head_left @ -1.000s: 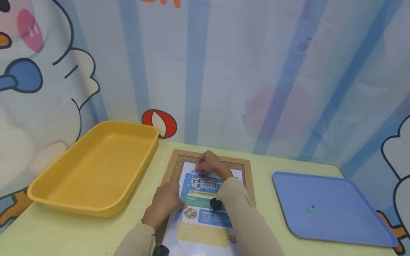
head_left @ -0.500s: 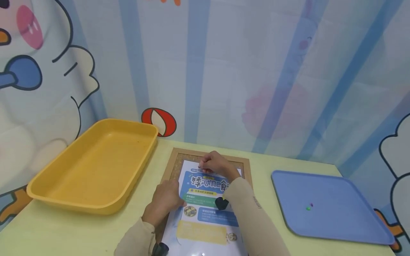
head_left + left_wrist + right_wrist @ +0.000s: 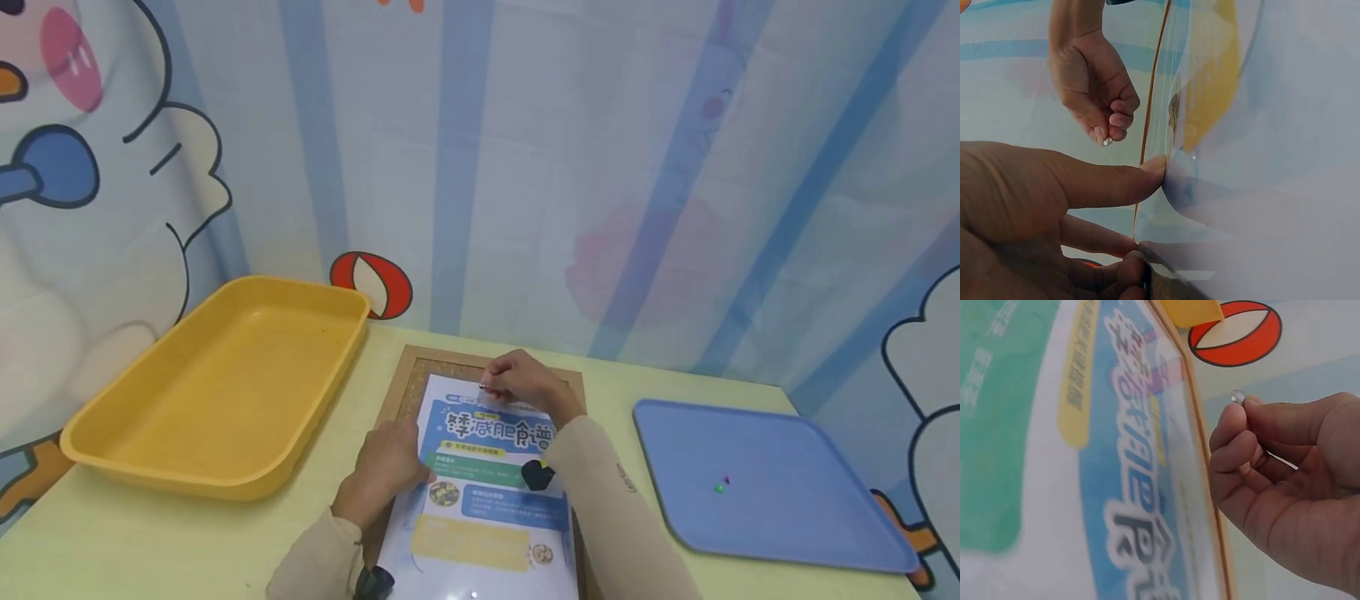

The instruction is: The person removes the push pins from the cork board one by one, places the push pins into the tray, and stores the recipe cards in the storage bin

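A wood-framed cork board (image 3: 405, 385) lies on the table, with a printed poster (image 3: 472, 542) over most of it. My left hand (image 3: 388, 467) grips the board's left side. Its thumb (image 3: 1116, 184) presses on the poster's edge, while the other fingers curl at the frame. Near the top of the poster is my right hand (image 3: 525, 387), fingers curled in. Between thumb and index finger it pinches a small push pin with a clear, shiny head (image 3: 1237, 397). In the right wrist view this hand appears raised off the poster's surface.
A deep yellow tray (image 3: 356, 350) stands to the left. On the right lies a flat blue tray (image 3: 780, 525) bearing a small green piece (image 3: 719, 489) and a purple one (image 3: 726, 479). A printed cartoon backdrop (image 3: 510, 208) rises behind the pale yellow table (image 3: 187, 542).
My right hand has moved rightward along the poster's top, uncovering more of the title. The left hand keeps its place on the board. The camera view has shifted slightly.
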Demonstrator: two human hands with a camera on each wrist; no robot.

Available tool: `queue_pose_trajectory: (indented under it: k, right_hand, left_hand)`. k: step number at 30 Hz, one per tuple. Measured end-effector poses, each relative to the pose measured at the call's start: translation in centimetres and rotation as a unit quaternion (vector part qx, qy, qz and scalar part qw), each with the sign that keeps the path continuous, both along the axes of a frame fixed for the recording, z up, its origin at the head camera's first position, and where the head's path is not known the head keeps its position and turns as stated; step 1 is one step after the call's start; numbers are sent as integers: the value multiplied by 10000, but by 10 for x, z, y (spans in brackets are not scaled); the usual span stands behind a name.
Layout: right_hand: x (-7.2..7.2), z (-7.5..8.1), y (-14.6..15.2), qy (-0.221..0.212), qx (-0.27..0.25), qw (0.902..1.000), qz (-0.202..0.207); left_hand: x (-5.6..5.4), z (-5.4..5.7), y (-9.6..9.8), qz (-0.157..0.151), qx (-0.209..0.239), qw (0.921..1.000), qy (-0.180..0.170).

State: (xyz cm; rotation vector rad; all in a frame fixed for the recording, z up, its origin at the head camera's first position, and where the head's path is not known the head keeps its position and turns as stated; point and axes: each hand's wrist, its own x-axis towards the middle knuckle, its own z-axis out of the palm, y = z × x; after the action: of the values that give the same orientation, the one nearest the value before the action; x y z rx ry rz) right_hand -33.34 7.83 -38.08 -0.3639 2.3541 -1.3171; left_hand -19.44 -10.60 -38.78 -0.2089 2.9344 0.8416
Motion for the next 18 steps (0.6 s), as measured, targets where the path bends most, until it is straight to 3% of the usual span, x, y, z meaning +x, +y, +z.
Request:
queue_pose_trajectory:
  k: [9, 18]
  right_hand:
    - [3, 14, 44, 130, -65, 9999, -5]
    - [5, 24, 137, 254, 165, 9995, -47]
  left_hand:
    - [1, 0, 0, -32, 57, 10000, 42]
    - [2, 2, -1, -54, 90, 9999, 7]
